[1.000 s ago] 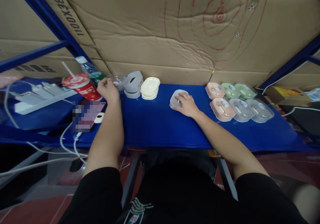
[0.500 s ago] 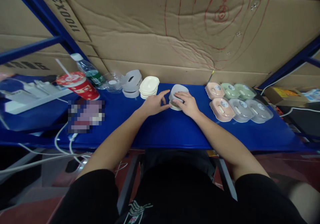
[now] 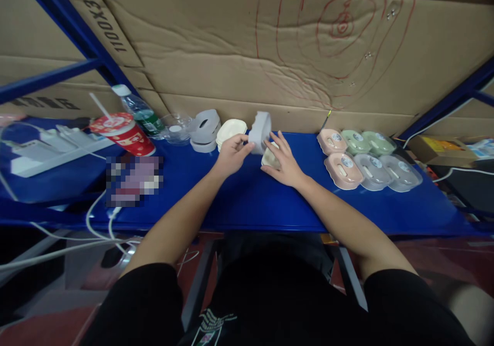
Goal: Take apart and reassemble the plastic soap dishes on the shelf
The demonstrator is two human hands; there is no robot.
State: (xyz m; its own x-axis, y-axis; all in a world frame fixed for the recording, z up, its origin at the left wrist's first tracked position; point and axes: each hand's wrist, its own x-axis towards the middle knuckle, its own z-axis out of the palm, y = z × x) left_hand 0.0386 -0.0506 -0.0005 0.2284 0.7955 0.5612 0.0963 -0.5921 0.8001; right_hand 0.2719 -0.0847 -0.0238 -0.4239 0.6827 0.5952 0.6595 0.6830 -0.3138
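A pale grey plastic shell [image 3: 260,132], tilted up on its side, is pinched at its lower left by my left hand [image 3: 230,155]. My right hand [image 3: 284,161] has its fingers spread over a cream piece [image 3: 270,155] on the blue table, just right of the shell. Left of the shell is a stack of cream pieces [image 3: 231,131], partly behind my left hand. Beside that stands a stack of pale grey shells [image 3: 204,130]. On the right sit several finished-looking boxes with clear covers: pink [image 3: 344,172], green [image 3: 355,141] and grey [image 3: 372,171].
At the left are a red paper cup [image 3: 129,136] with a straw, a bottle [image 3: 142,117], clear plastic covers [image 3: 178,128], a power strip [image 3: 57,153] and white cables. A cardboard wall [image 3: 216,68] rises behind the blue table [image 3: 270,207]. A cardboard box [image 3: 440,153] is far right.
The grey shell has come up off the cream piece, moved left and tilted upright, now in my left hand. My right hand has shifted slightly and rests over the uncovered cream piece.
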